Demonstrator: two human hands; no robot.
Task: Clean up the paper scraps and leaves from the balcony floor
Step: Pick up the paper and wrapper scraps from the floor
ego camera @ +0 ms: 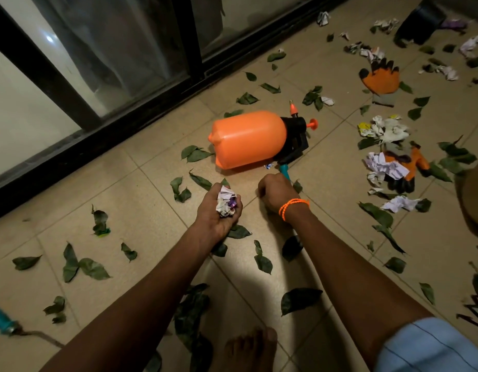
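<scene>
My left hand (219,210) is palm-up just above the floor and grips a wad of crumpled paper scraps (226,201). My right hand (275,193), with an orange bracelet at the wrist, is knuckles-up on the tile to its right, fingers curled under; whatever is beneath them is hidden. Green leaves (82,267) lie scattered over the tiled floor (141,210). More crumpled paper (385,167) lies in heaps at the right, and a tiny scrap (268,165) sits by the sprayer.
An orange pressure sprayer (248,139) lies on its side just beyond my hands. Orange-and-black gloves (380,79) (409,170) lie to the right. A teal-handled tool (284,171) runs under my right wrist. A black-framed sliding door (98,122) borders the left. My bare foot (248,350) is below.
</scene>
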